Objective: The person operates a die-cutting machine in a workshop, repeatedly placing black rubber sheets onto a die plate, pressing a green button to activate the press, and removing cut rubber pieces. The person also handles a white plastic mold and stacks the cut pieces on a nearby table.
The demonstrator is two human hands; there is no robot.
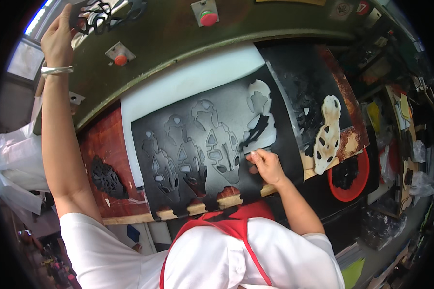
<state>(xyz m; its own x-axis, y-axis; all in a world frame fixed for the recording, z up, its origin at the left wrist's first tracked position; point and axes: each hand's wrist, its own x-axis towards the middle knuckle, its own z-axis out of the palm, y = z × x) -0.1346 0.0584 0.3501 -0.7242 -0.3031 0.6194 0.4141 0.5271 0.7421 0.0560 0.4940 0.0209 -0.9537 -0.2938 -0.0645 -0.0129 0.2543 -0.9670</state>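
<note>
A large black sheet (152, 120) with several shoe-sole-shaped cut-outs lies across the work table. My right hand (266, 167) is closed in a pinch on a part of this sheet beside the rightmost opening, where a loose dark strip (256, 129) hangs over the pale surface. What exactly lies between its fingertips is partly hidden. High at the far left, my left hand (58, 43) is raised, fingers closed at the edge of a black lattice-like cut-out piece (99, 18). A silver bangle sits on that wrist.
A white board (197, 74) lies under the sheet. The green machine front (154, 36) behind carries red push buttons (209, 19). Black cut-outs (108, 178) are stacked at left. A pale sole-shaped die (327, 135) lies at right, near a red basin (367, 176) holding black scraps.
</note>
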